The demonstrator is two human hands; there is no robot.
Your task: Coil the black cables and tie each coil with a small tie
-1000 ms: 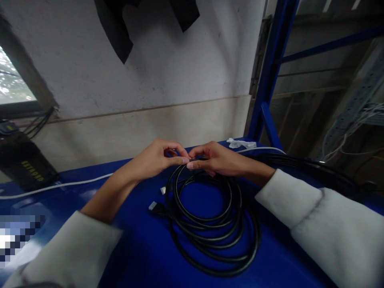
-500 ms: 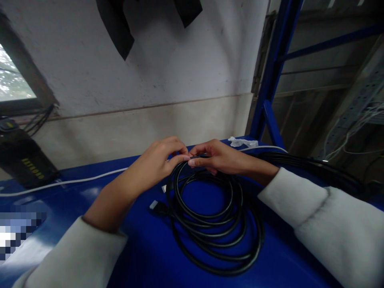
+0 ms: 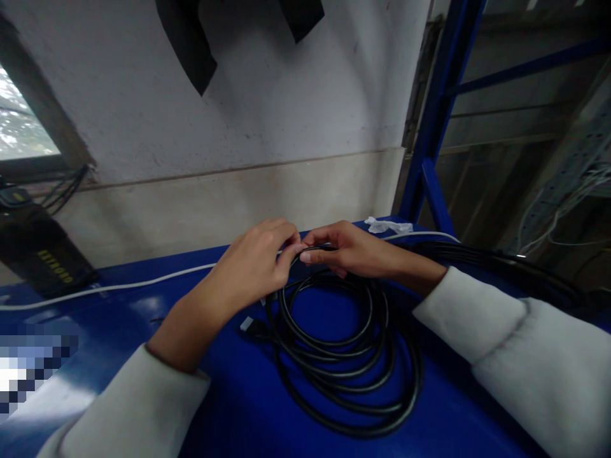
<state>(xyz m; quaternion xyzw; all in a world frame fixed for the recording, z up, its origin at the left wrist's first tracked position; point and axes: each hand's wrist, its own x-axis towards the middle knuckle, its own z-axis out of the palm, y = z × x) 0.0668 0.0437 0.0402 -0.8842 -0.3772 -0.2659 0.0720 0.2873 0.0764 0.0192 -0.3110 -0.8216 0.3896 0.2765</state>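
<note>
A black cable (image 3: 334, 344) lies in several loose loops on the blue table (image 3: 219, 413). Its flat plug (image 3: 252, 327), with a pale end, sticks out at the left of the coil. At the far side of the loops, my left hand (image 3: 262, 254) is closed, thumb and fingers pinching the cable's top. Right beside it, my right hand (image 3: 338, 248) grips the same stretch between thumb and fingers, and the fingertips of both hands meet. What else may lie between the fingertips is hidden.
A white cord (image 3: 143, 284) runs along the table's back, near the wall. Crumpled clear plastic (image 3: 387, 225) sits at the back right, before a blue metal frame (image 3: 424, 140). More black cable (image 3: 477, 257) lies at right. A black bag with yellow letters (image 3: 45, 254) stands at left.
My left hand has shifted slightly to the right and turned over the cable, now covering more of the coil's left edge. My right hand keeps its grip almost unmoved.
</note>
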